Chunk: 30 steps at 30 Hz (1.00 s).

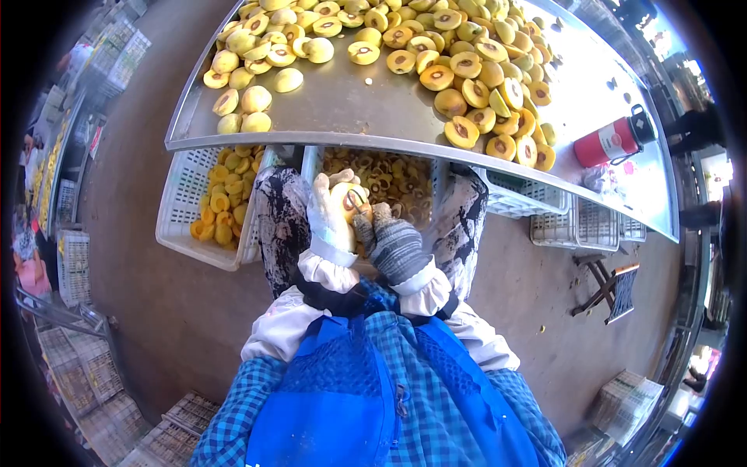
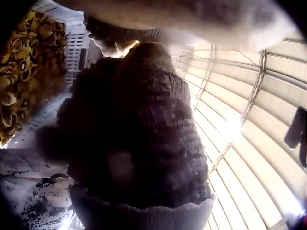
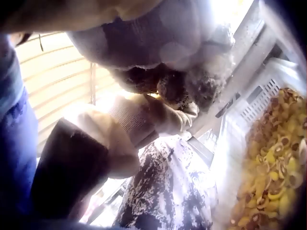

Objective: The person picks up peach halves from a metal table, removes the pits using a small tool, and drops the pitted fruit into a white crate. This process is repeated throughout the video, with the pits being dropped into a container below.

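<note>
In the head view, my left hand [image 1: 331, 214], in a pale glove, holds a halved yellow peach [image 1: 348, 204] with its cut face up. My right hand [image 1: 395, 247] wears a grey knitted glove and grips a small thin metal tool [image 1: 357, 198], whose end lies over the middle of the cut face. Both hands are above a white crate between the knees, full of peach scraps [image 1: 397, 175]. In the left wrist view the gloved left hand [image 2: 144, 124] is dark; the right wrist view shows the right glove [image 3: 148, 38] close up. Neither wrist view shows the peach clearly.
A metal table [image 1: 334, 128] ahead bears a heap of halved peaches [image 1: 467, 66] and a red bottle [image 1: 607, 142]. A crate of peach halves [image 1: 175, 198] stands left of the knees. More white crates [image 1: 556, 229] and a folding stool [image 1: 611, 288] are at the right.
</note>
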Each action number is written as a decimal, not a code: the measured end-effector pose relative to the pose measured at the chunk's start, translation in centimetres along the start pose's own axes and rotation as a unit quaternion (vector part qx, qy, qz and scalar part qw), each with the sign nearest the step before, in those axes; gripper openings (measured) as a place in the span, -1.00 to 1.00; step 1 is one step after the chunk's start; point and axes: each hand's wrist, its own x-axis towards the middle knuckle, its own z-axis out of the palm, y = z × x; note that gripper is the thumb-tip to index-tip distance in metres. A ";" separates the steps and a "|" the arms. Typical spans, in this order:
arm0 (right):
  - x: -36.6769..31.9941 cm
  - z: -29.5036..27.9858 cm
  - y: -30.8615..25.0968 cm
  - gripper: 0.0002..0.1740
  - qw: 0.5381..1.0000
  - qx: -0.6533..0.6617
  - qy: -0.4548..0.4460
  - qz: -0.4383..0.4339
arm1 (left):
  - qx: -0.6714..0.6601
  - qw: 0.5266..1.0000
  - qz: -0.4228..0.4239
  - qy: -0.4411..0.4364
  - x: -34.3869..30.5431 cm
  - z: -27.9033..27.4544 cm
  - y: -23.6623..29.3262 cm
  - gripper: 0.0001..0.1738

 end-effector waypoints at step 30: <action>-0.3 1.2 1.5 -0.67 0.991 0.129 0.024 -0.013 | 0.286 0.952 0.104 0.013 -1.1 3.5 1.7 -0.39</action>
